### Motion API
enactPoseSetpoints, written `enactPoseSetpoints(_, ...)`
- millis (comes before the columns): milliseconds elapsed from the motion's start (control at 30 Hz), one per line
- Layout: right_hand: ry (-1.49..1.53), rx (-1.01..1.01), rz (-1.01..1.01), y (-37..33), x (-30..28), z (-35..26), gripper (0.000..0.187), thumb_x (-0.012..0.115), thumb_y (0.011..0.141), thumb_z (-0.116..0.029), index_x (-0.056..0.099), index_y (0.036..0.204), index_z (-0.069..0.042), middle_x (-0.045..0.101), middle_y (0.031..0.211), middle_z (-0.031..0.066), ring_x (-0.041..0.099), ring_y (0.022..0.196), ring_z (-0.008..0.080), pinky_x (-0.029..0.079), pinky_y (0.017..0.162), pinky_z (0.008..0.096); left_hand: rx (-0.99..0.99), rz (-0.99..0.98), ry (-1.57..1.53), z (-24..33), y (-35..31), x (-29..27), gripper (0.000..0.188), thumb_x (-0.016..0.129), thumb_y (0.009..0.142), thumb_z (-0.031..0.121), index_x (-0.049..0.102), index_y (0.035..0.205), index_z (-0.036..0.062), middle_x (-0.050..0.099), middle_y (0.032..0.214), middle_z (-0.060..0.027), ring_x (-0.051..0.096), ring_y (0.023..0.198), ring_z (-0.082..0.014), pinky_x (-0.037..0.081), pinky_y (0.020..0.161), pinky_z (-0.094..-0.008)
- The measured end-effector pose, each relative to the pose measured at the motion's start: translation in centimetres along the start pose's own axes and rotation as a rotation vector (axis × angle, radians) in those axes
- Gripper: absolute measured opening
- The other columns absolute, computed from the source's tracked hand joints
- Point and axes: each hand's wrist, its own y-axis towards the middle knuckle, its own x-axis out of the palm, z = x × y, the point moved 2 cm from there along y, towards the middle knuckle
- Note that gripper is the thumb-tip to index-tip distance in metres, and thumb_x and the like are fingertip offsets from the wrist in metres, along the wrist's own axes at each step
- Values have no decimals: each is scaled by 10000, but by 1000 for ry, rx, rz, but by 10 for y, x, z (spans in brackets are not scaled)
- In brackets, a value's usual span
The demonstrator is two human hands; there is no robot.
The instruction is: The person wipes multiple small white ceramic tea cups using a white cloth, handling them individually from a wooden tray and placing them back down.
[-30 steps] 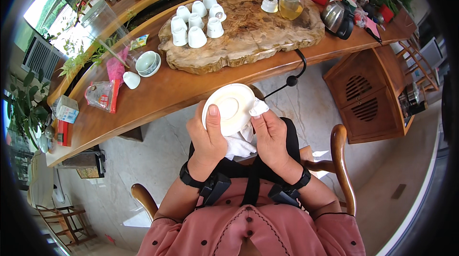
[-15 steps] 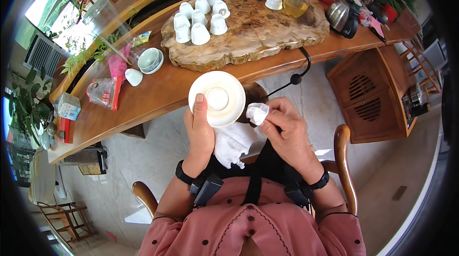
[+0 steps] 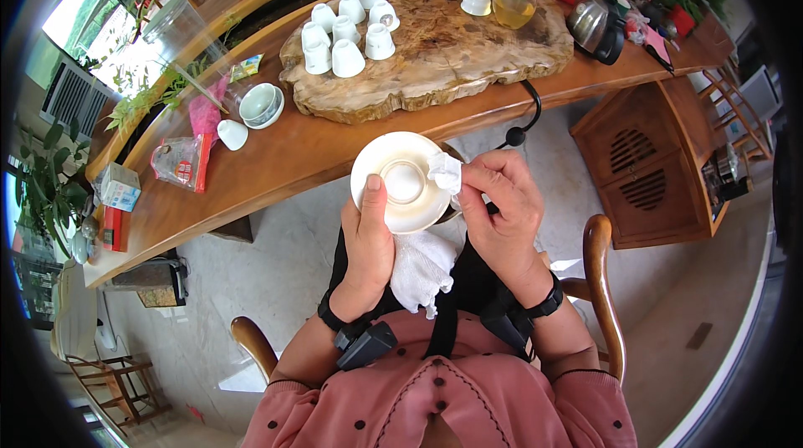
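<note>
A white saucer (image 3: 388,151) with a raised ring and brownish stains is tilted toward me in front of the table. My left hand (image 3: 369,239) is closed on its near left rim, thumb over the face. Below the saucer a white cloth (image 3: 422,272) hangs down; what holds it up is hidden. My right hand (image 3: 504,201) pinches a crumpled white wad, perhaps tissue or cloth (image 3: 445,172), which lies against the saucer's right rim. Part of a dark round object (image 3: 454,212) shows behind the saucer.
A wooden slab (image 3: 435,55) on the curved table (image 3: 268,172) carries several upturned white cups (image 3: 347,59) and a glass pitcher (image 3: 514,6) of yellow liquid. A steel kettle (image 3: 597,28) stands right. Stacked bowls (image 3: 262,103) and another cup (image 3: 232,134) are left. A cabinet (image 3: 640,168) stands right.
The saucer and my left hand have moved slightly right and down. The white wad in my right hand has come up and now meets the saucer's rim.
</note>
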Motion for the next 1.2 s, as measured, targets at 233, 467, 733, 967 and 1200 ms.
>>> enactPoseSetpoints(233, 19, -22, -175, -12, 9, -24, 248, 716, 684, 42, 667, 911, -45, 536, 826, 77, 578, 634, 211, 488, 530, 300, 195, 130, 110, 4, 5, -1, 498, 414, 988, 406, 565, 1115, -51, 640, 1023, -113, 627, 865, -172, 484, 768, -289)
enactPoseSetpoints(467, -80, -15, -263, -9, 6, -18, 211, 705, 684, 27, 661, 877, -44, 504, 788, 67, 574, 599, 209, 501, 509, 315, 406, 59, 535, 9, 2, -4, 487, 366, 999, 375, 579, 1049, -59, 653, 852, -151, 635, 774, -225, 482, 677, -321)
enactPoseSetpoints(733, -217, -185, -227, -4, 4, -23, 244, 672, 654, -3, 616, 890, -25, 524, 832, 71, 589, 631, 215, 497, 506, 309, 382, 16, 721, 14, -9, 0, 478, 356, 997, 367, 588, 961, -50, 642, 750, -178, 639, 678, -296, 481, 612, -347)
enactPoseSetpoints(967, -228, -278, -223, -9, 15, -21, 258, 670, 637, -51, 614, 887, -23, 546, 865, 74, 604, 678, 211, 503, 548, 307, 399, 14, 730, 20, 0, 1, 482, 347, 999, 371, 588, 999, -46, 643, 770, -186, 636, 693, -317, 479, 617, -366)
enactPoseSetpoints(1200, -301, -241, -101, 10, 2, -9, 217, 662, 672, 1, 636, 885, -31, 564, 838, 70, 604, 655, 215, 502, 517, 306, 342, -53, 749, 18, -6, -3, 485, 357, 999, 369, 592, 1018, -55, 651, 779, -197, 664, 730, -322, 493, 644, -364)
